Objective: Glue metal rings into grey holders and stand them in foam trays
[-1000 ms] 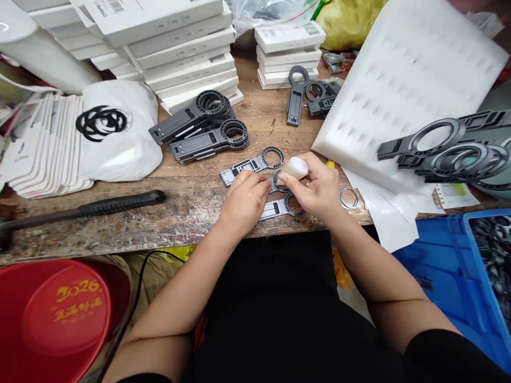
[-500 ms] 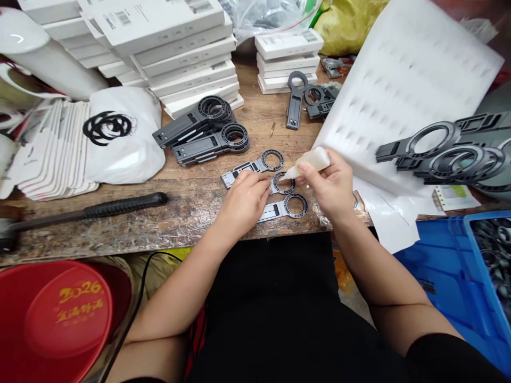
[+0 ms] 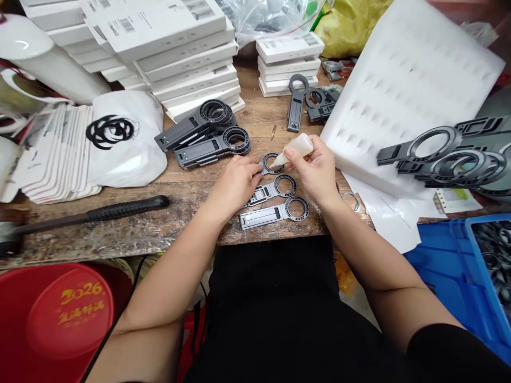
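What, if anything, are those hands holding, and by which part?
The right hand holds a bottle by its body. The left hand touches a bracket beside its ring; whether it grips is unclear.

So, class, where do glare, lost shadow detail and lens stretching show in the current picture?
Head view: glints speckle the worktable near its front edge; same head view: the black clothing swallows detail; head view again: the blue crate seems stretched toward the edge, while the bottle looks fairly crisp.

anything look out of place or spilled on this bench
One thing: the white paper on the right lies askew, jutting past the front edge of the bench instead of sitting fully on it. No clear spill shows near the bottle in the right hand.
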{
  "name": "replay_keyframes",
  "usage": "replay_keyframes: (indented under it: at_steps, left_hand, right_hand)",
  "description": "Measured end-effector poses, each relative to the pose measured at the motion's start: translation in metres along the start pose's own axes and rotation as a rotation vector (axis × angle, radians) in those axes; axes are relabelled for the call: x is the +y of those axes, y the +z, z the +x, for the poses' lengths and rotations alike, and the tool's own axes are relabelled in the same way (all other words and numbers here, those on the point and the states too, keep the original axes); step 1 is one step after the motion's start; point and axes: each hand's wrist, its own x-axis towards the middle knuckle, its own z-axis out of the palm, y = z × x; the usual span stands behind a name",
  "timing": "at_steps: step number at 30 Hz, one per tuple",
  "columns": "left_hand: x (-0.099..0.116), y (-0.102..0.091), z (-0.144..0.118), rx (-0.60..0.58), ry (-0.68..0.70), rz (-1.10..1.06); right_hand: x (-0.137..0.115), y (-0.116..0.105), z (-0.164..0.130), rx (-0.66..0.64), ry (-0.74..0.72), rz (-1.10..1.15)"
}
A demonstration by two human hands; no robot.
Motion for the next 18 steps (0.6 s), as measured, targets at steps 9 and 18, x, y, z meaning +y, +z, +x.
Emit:
replay_keyframes:
  at_steps: [9,18]
  left_hand:
    - [-0.0007,0.0012,0.0001,0.018,0.005,-0.028]
    - [-0.0018,0.0007,0.0,0.011,0.003,-0.042]
  right_hand:
    - [0.0048,0.0047,-0.0036,-0.033,-0.078,-0.138]
    - [-0.0028,0.0097,0.001,-0.07,-0.187,-0.323]
